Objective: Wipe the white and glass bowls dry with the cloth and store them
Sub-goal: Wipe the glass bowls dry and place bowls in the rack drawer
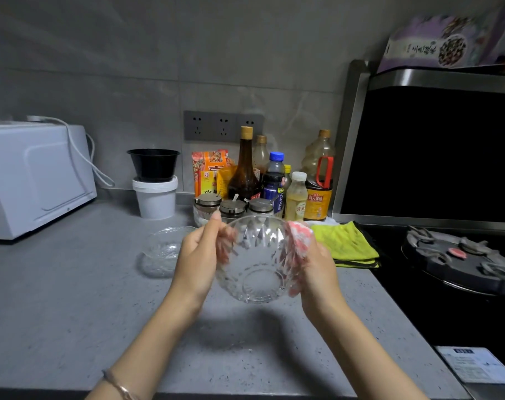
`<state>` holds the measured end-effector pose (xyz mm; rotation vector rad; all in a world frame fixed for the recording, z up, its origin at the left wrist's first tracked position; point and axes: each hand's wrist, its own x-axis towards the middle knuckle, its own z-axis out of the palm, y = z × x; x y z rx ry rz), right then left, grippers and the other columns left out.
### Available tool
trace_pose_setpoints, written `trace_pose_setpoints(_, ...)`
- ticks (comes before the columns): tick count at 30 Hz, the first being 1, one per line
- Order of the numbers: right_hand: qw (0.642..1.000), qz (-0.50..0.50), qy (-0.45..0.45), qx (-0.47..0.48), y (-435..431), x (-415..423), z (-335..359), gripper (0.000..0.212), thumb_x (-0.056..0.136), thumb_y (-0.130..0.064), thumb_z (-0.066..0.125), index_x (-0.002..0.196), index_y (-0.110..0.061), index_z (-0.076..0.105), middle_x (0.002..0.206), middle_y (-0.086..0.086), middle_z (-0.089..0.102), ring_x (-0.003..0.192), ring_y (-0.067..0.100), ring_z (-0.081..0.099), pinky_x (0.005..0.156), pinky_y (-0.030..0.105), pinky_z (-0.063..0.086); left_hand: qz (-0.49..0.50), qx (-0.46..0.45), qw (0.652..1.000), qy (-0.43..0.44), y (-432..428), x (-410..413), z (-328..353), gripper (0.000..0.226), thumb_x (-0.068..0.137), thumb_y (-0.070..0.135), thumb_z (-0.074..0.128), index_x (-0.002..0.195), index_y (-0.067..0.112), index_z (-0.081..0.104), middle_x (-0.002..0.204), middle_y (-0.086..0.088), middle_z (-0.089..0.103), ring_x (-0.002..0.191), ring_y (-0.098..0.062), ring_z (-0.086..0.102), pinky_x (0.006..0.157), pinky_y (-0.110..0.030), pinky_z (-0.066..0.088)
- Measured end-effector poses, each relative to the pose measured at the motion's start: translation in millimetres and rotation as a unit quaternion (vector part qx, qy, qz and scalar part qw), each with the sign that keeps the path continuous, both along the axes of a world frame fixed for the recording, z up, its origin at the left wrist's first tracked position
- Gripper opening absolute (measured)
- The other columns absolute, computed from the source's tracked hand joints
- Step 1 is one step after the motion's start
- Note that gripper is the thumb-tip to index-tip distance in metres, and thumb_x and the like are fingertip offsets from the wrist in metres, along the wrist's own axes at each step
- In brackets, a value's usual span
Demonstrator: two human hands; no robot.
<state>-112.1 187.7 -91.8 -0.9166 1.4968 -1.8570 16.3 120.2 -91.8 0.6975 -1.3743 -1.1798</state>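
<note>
A cut-glass bowl (258, 261) is held up above the grey counter (72, 298), tilted with its opening toward me. My left hand (197, 255) grips its left rim, thumb on top. My right hand (317, 267) presses a pink and white cloth (298, 241) against the bowl's right side. A second glass bowl (161, 252) lies on the counter just left of my left hand. No white bowl can be picked out.
A white microwave (35, 177) stands at left. Behind the bowl are a black bowl on a white tub (155, 183), spice jars (232, 207) and bottles (274, 180). A yellow-green cloth (346, 243) lies by the black stove (459, 261) at right.
</note>
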Motion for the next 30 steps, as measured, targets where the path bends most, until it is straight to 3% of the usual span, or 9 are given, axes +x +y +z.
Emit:
trace_pose_setpoints(5,0.991,0.063,0.100,-0.070,-1,-1,-1,0.058,0.097,-0.034,0.047,0.095,0.023,0.053,0.080,0.032,0.063,0.065,0.017,0.051,0.060,0.022,0.040,-0.017,-0.110,0.992,-0.065,5,-1,8,0.063,0.087,0.048,0.045,0.046,0.000,0.043,0.045,-0.020,0.038,0.044,-0.022,0.041,0.052,-0.019,0.037)
trace_pose_setpoints(7,0.980,0.053,0.156,-0.111,-1,2,-9,0.053,0.099,-0.037,0.045,0.094,0.013,0.062,0.074,0.011,0.066,0.067,0.012,0.058,0.064,0.020,0.045,0.007,-0.078,0.997,-0.021,4,-3,1,0.066,0.091,0.042,0.050,0.052,-0.010,0.036,0.048,-0.025,0.035,0.049,-0.028,0.038,0.057,-0.025,0.036)
trace_pose_setpoints(9,0.959,0.006,0.245,-0.139,2,9,-21,0.043,0.097,-0.047,0.038,0.115,-0.017,0.064,0.100,-0.009,0.066,0.093,0.001,0.061,0.080,0.020,0.048,0.026,-0.019,0.999,0.025,1,-5,-6,0.057,0.091,0.042,0.055,0.054,0.000,0.042,0.058,-0.016,0.041,0.057,-0.026,0.038,0.061,-0.031,0.032)
trace_pose_setpoints(12,0.897,-0.050,0.410,-0.160,8,22,-42,0.049,0.099,-0.049,0.024,0.146,-0.035,0.031,0.148,-0.019,0.034,0.138,0.002,0.030,0.114,0.031,0.026,0.032,0.057,0.995,0.078,-2,-9,-9,0.045,0.074,0.057,0.060,0.077,0.012,0.060,0.079,-0.011,0.050,0.072,-0.024,0.046,0.069,-0.036,0.034)
trace_pose_setpoints(14,0.828,-0.086,0.533,-0.151,8,27,-50,0.051,0.101,-0.048,0.021,0.150,-0.033,0.021,0.158,-0.012,0.018,0.146,0.011,0.012,0.119,0.036,0.006,0.039,0.069,0.993,0.087,0,-13,-8,0.038,0.084,0.047,0.058,0.076,0.010,0.060,0.076,-0.011,0.051,0.071,-0.024,0.045,0.067,-0.036,0.035)
trace_pose_setpoints(18,0.737,-0.149,0.635,-0.177,5,24,-34,0.044,0.101,-0.039,0.030,0.140,-0.026,0.046,0.147,-0.002,0.043,0.141,0.019,0.031,0.118,0.041,0.014,-0.004,0.072,0.995,0.063,12,-21,-8,0.039,0.095,0.033,0.052,0.065,0.014,0.069,0.068,-0.007,0.068,0.067,-0.019,0.063,0.065,-0.031,0.049)
trace_pose_setpoints(22,0.819,-0.128,0.536,-0.163,4,21,-14,0.041,0.098,-0.041,0.035,0.131,-0.027,0.056,0.132,-0.009,0.054,0.124,0.009,0.047,0.102,0.037,0.039,0.034,0.040,0.997,0.049,14,-23,-4,0.042,0.095,0.033,0.052,0.062,0.010,0.064,0.064,-0.011,0.062,0.064,-0.022,0.057,0.063,-0.034,0.045)
trace_pose_setpoints(27,0.942,-0.051,0.300,-0.142,4,13,-9,0.059,0.083,-0.074,0.030,0.112,-0.033,0.062,0.104,-0.017,0.062,0.098,-0.001,0.058,0.076,0.020,0.044,0.042,0.055,0.991,0.118,19,-19,-6,0.047,0.086,0.046,0.058,0.072,0.001,0.058,0.073,-0.011,0.049,0.067,-0.023,0.042,0.064,-0.037,0.034)
trace_pose_setpoints(30,0.976,0.012,0.173,-0.129,3,13,-17,0.080,0.070,-0.087,0.036,0.100,-0.018,0.062,0.088,-0.001,0.065,0.086,0.009,0.062,0.074,0.031,0.052,0.035,0.073,0.982,0.170,18,-14,-6,0.057,0.070,0.058,0.061,0.086,0.004,0.064,0.092,-0.014,0.053,0.079,-0.027,0.047,0.072,-0.042,0.038)
